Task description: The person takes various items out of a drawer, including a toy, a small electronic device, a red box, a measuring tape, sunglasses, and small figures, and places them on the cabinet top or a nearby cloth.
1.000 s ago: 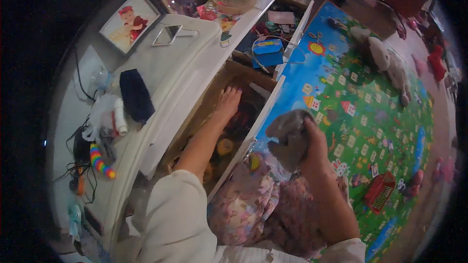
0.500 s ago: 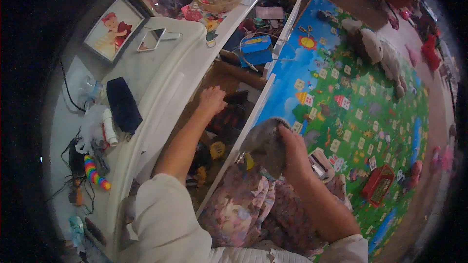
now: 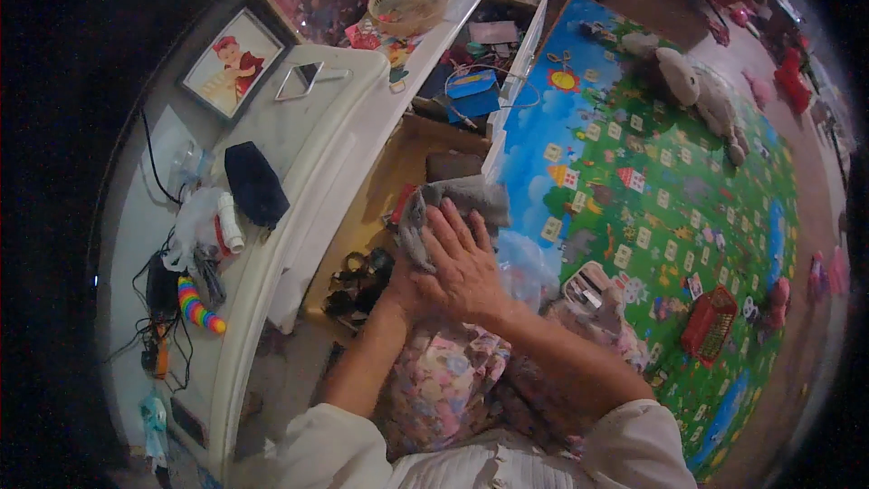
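A grey cloth (image 3: 466, 192) is draped and folded over the opened drawer (image 3: 382, 183). My right hand (image 3: 463, 263) lies on the cloth with its fingers stretched out and apart. Under the right palm, my left hand (image 3: 405, 294) shows only its back and wrist; its fingers are hidden by the right hand and cloth. A red object (image 3: 402, 203) peeks out at the cloth's left edge, too covered to name. Beside the left hand, black coiled items (image 3: 358, 282) lie in the drawer, and a dark brown flat thing (image 3: 453, 166) sits behind the cloth.
Left stands a white cabinet top with a dark pouch (image 3: 256, 183), framed picture (image 3: 232, 63) and phone (image 3: 299, 81). Farther drawers hold a blue box (image 3: 472, 95) and a cable. Right, a colourful play mat (image 3: 652, 217) carries a red basket (image 3: 710, 324) and a plush toy (image 3: 706, 100).
My right hand has moved left with the grey cloth, from beside the drawer to over it, and its fingers have spread. My left hand has drawn back nearer, under the right.
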### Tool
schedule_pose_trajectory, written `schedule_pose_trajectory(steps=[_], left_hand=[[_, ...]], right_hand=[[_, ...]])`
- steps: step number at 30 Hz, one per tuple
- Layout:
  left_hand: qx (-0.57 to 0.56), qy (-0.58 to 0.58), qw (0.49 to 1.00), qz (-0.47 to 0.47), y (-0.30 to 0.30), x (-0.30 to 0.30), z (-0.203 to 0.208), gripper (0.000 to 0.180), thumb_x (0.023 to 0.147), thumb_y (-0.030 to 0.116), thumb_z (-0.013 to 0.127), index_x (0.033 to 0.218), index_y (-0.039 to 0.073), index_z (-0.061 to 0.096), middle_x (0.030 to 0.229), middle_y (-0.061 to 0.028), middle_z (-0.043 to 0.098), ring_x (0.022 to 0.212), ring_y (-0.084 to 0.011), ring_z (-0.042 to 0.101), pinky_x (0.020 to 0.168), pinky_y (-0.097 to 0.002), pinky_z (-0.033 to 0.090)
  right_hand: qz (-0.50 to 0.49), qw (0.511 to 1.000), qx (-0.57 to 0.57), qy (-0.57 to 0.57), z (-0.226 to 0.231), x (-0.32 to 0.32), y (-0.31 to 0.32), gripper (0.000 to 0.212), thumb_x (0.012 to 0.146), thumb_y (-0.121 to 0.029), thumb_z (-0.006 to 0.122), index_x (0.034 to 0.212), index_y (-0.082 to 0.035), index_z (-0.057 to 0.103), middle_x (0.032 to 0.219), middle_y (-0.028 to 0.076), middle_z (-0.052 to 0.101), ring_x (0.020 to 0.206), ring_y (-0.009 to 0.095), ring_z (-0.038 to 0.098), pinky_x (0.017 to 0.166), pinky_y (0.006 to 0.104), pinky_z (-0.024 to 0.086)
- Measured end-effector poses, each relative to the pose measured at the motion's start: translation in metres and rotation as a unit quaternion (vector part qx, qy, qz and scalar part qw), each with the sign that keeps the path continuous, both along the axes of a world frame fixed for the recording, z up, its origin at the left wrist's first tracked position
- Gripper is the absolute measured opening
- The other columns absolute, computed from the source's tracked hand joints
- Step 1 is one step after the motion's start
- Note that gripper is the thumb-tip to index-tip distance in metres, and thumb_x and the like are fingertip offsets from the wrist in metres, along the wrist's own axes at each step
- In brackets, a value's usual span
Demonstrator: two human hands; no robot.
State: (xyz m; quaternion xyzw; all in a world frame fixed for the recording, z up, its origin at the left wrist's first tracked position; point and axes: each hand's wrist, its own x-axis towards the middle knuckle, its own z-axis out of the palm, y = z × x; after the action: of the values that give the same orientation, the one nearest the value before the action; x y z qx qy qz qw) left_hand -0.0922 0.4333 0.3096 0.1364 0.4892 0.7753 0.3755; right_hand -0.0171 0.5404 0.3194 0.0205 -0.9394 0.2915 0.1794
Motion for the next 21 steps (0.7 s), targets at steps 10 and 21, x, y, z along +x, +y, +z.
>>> schedule_pose_trajectory(steps=[10, 21], left_hand=[[-0.02, -0.169, 0.985, -0.018, 0.033, 0.028, 0.033, 0.05, 0.095, 0.037, 0.038, 0.133, 0.006, 0.037, 0.128, -0.0072, 0.046, 0.117, -0.0203, 0.045, 0.101, -0.0339, 0.035], [-0.364, 0.633, 0.681, 0.042, 0.033, 0.023, 0.024, 0.044, 0.093, 0.027, 0.048, 0.129, 0.003, 0.045, 0.108, -0.0142, 0.051, 0.099, -0.0267, 0.048, 0.092, -0.037, 0.035]], right_hand=[[-0.172, 0.972, -0.112, 0.113, -0.003, -0.017, 0.042, 0.062, 0.077, -0.032, 0.061, 0.13, -0.004, 0.042, 0.143, 0.014, 0.028, 0.133, 0.038, 0.022, 0.108, 0.0473, 0.019], [-0.132, 0.583, -0.8, -0.059, 0.004, -0.006, 0.044, 0.044, 0.089, -0.035, 0.051, 0.119, -0.002, 0.049, 0.109, 0.012, 0.058, 0.099, 0.026, 0.056, 0.088, 0.0377, 0.044]])
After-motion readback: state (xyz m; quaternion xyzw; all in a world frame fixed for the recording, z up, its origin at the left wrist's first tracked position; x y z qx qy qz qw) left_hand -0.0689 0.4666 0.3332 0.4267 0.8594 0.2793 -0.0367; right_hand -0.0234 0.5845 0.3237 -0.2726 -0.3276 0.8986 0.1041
